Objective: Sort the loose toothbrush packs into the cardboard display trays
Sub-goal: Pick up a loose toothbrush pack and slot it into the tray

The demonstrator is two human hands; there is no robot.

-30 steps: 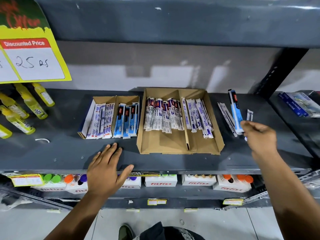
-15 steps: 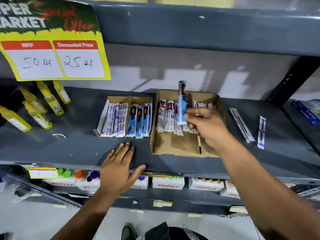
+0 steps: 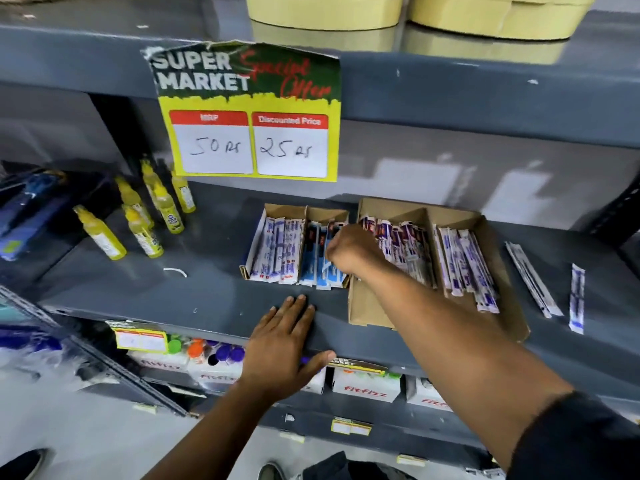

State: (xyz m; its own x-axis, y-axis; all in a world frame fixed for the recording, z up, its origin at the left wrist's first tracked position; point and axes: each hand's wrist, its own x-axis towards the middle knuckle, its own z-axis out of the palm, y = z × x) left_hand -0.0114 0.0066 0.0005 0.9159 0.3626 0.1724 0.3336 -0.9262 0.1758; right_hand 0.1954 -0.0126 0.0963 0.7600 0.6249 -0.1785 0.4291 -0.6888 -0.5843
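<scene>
Two cardboard trays stand on the grey shelf. The small tray (image 3: 277,211) holds white packs on its left and blue packs (image 3: 313,268) on its right. My right hand (image 3: 349,249) is down over that blue section, fingers closed on the blue toothbrush pack, which lies among the others. The large tray (image 3: 509,271) to the right holds purple-and-white packs in two sections. Loose packs lie right of it: a clear pair (image 3: 531,278) and a single white one (image 3: 577,297). My left hand (image 3: 284,344) rests flat on the shelf's front edge, fingers spread.
Yellow bottles (image 3: 152,220) stand at the left of the shelf, near a small white scrap (image 3: 175,271). A price sign (image 3: 247,112) hangs from the shelf above. White boxes (image 3: 365,388) fill the lower shelf. Yellow rolls (image 3: 325,12) sit on top.
My right hand carried the blue pack from over the large tray leftward and lowered it into the small tray's blue section. The view swung left. My left hand stayed on the shelf edge.
</scene>
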